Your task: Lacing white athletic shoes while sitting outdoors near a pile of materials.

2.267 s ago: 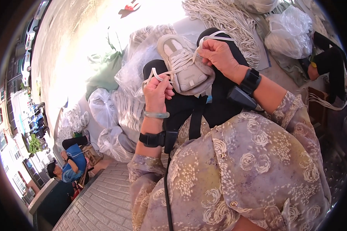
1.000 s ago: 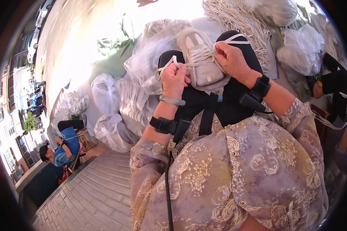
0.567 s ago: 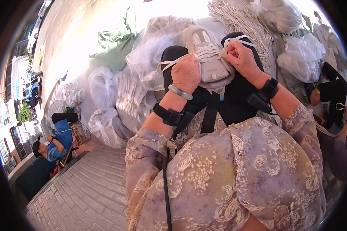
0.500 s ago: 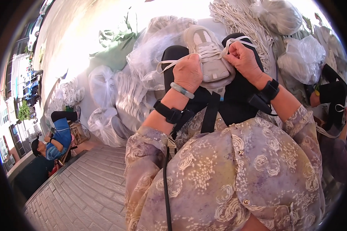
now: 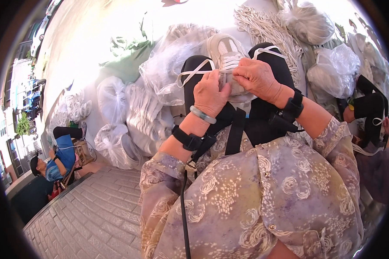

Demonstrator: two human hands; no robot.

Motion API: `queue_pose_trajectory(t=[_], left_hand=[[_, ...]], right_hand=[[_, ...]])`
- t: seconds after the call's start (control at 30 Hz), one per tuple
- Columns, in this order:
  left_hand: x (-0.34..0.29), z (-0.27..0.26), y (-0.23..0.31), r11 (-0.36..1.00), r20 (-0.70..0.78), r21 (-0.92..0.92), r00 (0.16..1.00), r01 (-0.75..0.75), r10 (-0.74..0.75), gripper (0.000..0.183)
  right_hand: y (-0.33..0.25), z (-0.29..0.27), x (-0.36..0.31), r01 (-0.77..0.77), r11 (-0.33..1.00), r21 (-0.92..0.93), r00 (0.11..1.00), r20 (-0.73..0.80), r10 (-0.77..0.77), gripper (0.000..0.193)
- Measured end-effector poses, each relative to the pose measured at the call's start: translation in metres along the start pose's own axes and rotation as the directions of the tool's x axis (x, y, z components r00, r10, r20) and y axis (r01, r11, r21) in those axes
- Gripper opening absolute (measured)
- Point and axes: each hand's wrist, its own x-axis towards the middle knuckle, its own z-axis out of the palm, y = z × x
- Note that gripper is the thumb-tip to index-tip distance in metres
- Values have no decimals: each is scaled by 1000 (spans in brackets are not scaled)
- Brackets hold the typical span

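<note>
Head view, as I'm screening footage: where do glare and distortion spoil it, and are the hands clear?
Head view, top: glare washes out the ground; head view, lower left: the paving rows curve; head view, centre: left hand and right hand read clearly, partly covering the shoe.

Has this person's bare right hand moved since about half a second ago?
Yes, leftward: judged against the beige lace-up sneaker, the bare right hand has come from its right edge in over its middle.
</note>
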Motion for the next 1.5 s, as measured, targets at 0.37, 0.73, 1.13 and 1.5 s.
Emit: queue_pose_trajectory(t=[0.37,0.73,1.13,1.5], left_hand=[[3,18,-21,836,10,-526,984,157,-179,19],[-4,9,-5,993,-71,-115,997,-28,20,25],[1,-3,-11,980,-85,-194,995,42,-59,22],[24,-11,-26,937,-74,-291,972,194,-225,7]], right_hand=[[4,19,21,88,968,-235,993,100,-66,8],[23,-60,-59,158,925,-345,982,155,-110,12],[71,-113,-174,-299,878,-374,921,126,368,8],[26,-57,-66,3,982,-187,999,33,3,23]])
